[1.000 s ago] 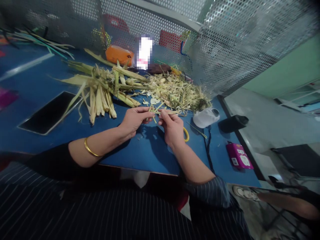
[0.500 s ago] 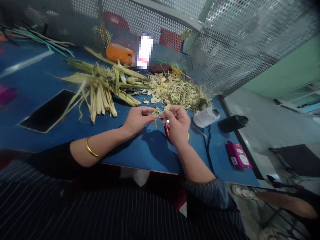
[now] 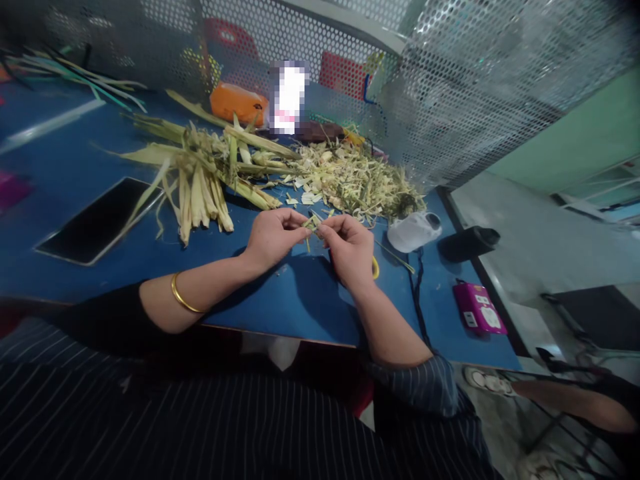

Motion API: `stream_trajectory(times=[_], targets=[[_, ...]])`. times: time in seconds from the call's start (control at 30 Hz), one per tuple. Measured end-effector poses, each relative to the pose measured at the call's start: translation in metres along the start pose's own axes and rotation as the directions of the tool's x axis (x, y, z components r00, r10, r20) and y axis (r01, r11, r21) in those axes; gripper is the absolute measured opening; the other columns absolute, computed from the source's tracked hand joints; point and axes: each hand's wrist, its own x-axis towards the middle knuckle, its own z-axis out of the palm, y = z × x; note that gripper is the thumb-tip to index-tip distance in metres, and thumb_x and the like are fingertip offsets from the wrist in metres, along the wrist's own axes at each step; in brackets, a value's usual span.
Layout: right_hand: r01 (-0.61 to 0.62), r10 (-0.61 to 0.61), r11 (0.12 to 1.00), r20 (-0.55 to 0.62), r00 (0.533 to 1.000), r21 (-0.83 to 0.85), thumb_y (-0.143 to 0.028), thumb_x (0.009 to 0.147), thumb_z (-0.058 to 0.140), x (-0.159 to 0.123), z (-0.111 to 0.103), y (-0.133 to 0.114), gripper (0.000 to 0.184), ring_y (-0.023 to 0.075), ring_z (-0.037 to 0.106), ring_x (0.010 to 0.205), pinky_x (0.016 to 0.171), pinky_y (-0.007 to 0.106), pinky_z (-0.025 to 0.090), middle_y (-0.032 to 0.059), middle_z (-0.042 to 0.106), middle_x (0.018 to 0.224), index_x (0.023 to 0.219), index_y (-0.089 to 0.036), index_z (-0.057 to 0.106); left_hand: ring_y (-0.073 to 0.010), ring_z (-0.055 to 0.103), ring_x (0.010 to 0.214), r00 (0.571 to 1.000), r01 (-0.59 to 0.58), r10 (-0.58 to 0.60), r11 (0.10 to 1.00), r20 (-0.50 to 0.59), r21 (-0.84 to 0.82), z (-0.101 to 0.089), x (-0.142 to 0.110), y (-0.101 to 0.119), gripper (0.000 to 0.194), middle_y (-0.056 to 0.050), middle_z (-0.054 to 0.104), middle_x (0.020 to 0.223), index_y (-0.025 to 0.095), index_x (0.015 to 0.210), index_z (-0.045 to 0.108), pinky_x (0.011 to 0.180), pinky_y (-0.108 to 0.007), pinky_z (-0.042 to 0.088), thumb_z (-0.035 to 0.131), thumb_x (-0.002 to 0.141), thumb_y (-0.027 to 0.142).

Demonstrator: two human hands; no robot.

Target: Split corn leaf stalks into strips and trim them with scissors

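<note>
Your left hand [image 3: 276, 241] and right hand [image 3: 349, 248]: both pinching the small woven leaf piece [image 3: 312, 225] | leaf pile [image 3: 357, 181]: just beyond

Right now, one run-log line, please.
left hand: pinching green strip piece | right hand: pinching same piece | loose shreds: piled beyond hands | stalk bundle: left

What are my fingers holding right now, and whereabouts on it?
Left hand and right hand pinch a small green strip piece at opposite sides.
</note>
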Motion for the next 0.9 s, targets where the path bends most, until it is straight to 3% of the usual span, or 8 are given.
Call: stream_trajectory(times=[0.33,0.53,0.73,0.9], targets=[[-0.05,0.054,0.997,0.059,0.997,-0.064,-0.024,0.078,0.063,0.0,-0.001,-0.004,0.008,0.0091,0.051,0.051,0.052,0.024,0.04,-0.0039,0.059,0.059,0.073,-0.018,0.062,-0.0169,0.067,0.07,0.999,-0.041,0.035,0.979,0.032,0.201,-0.002,-0.003,-0.001,0.022,-0.006,0.074,0.077,0.016,0.085,0.073,0.063,-0.026,0.05,0.073,0.072,0.034],[-0.076,0.08,0.995,0.061,0.995,-0.059,-0.024,0.077,0.063,-0.001,-0.001,-0.006,0.007,0.0093,0.053,0.048,0.05,0.023,0.041,-0.0046,0.058,0.057,0.072,-0.019,0.06,-0.0178,0.068,0.075,0.996,-0.094,0.091,0.947,0.025,0.308,-0.002,-0.007,0.0,0.017,-0.006,0.076,0.083,0.018,0.086,0.075,0.067,-0.026,0.049,0.07,0.075,0.031],[-0.083,0.086,0.995,0.065,0.994,-0.049,-0.023,0.075,0.064,-0.002,0.001,-0.004,0.009,0.0095,0.054,0.047,0.049,0.024,0.042,-0.0042,0.06,0.056,0.069,-0.019,0.058,-0.0185,0.067,0.076,0.976,-0.215,0.204,0.858,0.076,0.466,-0.002,-0.012,0.003,0.016,-0.005,0.076,0.083,0.019,0.089,0.075,0.067,-0.026,0.045,0.065,0.079,0.026],[-0.048,0.04,0.995,0.091,0.995,0.085,-0.023,0.08,0.062,0.001,-0.001,0.0,0.012,0.0109,0.057,0.049,0.052,0.025,0.044,-0.0069,0.058,0.058,0.091,-0.022,0.058,-0.0171,0.064,0.073,0.97,-0.244,0.21,0.857,0.126,0.453,-0.005,-0.01,0.007,0.015,-0.003,0.075,0.082,0.022,0.088,0.075,0.067,-0.026,0.042,0.063,0.079,0.025]])
